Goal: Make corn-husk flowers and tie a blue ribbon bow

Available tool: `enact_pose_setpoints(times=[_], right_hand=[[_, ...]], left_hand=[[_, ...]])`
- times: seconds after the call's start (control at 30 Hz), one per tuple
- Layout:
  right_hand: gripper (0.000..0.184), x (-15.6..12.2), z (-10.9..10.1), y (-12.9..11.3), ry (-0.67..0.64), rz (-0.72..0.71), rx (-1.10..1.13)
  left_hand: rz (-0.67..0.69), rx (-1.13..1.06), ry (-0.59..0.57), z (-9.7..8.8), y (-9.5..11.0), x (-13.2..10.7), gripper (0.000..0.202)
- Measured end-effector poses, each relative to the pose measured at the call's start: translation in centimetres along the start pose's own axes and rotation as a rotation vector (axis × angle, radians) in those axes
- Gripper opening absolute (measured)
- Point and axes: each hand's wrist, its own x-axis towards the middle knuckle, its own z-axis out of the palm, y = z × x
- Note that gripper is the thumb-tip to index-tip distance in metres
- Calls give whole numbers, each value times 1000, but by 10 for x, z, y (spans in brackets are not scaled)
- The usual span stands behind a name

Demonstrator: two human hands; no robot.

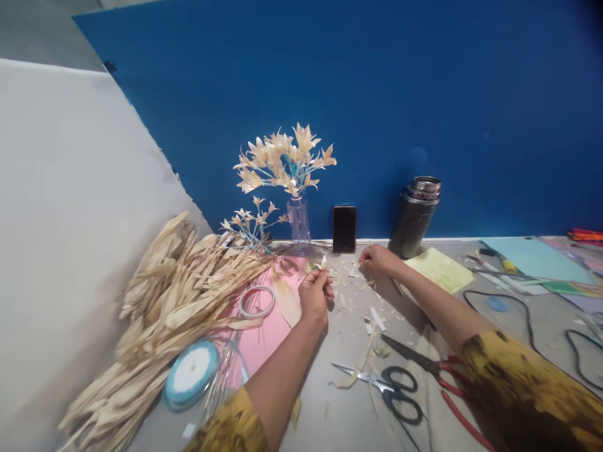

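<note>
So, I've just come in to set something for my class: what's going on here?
A person's left hand pinches a small pale flower upright above the pink sheet's edge. The right hand is low over the scrap-strewn table, near the flask; whether it holds anything is unclear. Similar flowers on blue stems stand in a clear bottle behind. Dried husks are heaped at left, and black-handled scissors lie unused.
</note>
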Motion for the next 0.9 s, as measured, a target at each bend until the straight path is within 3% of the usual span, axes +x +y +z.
enact_pose_setpoints(times=[0.27, 0.4, 0.5, 0.63, 0.73, 0.8, 0.9], right_hand=[[34, -3, 1, -8, 25, -18, 54], [28, -19, -4, -16, 95, -90, 92], [22, -46, -6, -25, 236, -192, 94], [41, -93, 3, -31, 455, -301, 33], [37, -121, 14, -26, 703, -518, -249], [40, -132, 19, -22, 821, -671, -438], [44, -141, 26, -19, 889, -755, -515]], left_hand=[[-11, -19, 5, -1, 3, 0, 45], [-71, -53, -35, 2, 6, -5, 44], [-168, -102, -80, 8, 10, -15, 43], [-326, -161, -163, 19, 19, -34, 40], [-406, -192, -233, 26, 24, -48, 40], [-419, -192, -279, 29, 23, -55, 43], [-355, -150, -314, 32, 17, -62, 44]])
